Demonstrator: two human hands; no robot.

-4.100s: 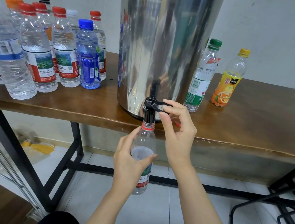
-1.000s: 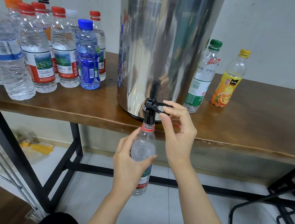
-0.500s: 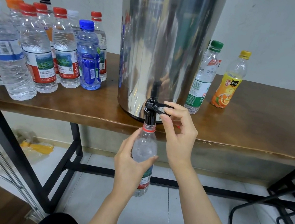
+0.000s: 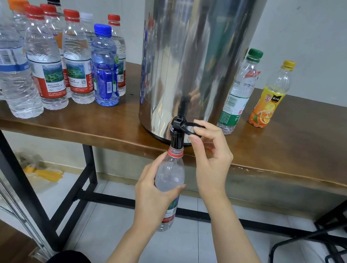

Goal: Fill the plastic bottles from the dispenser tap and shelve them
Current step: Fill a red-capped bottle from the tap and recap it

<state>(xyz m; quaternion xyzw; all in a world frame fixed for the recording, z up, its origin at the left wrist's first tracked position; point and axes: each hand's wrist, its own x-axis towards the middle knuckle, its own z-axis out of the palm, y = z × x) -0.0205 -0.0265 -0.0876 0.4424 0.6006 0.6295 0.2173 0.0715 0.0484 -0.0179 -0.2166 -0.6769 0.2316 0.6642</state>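
The plastic bottle [image 4: 169, 176] sits upright just under the worktop [image 4: 302, 153] edge, its red-ringed neck meeting the black tap [image 4: 176, 137] of the steel dispenser [image 4: 194, 54] (water shows inside). The left hand [image 4: 152, 194] grips the bottle's middle, and the right hand [image 4: 209, 155] pinches the tap lever [image 4: 188, 125] between thumb and forefinger. Capped bottles [image 4: 49, 60] crowd the worktop's left side.
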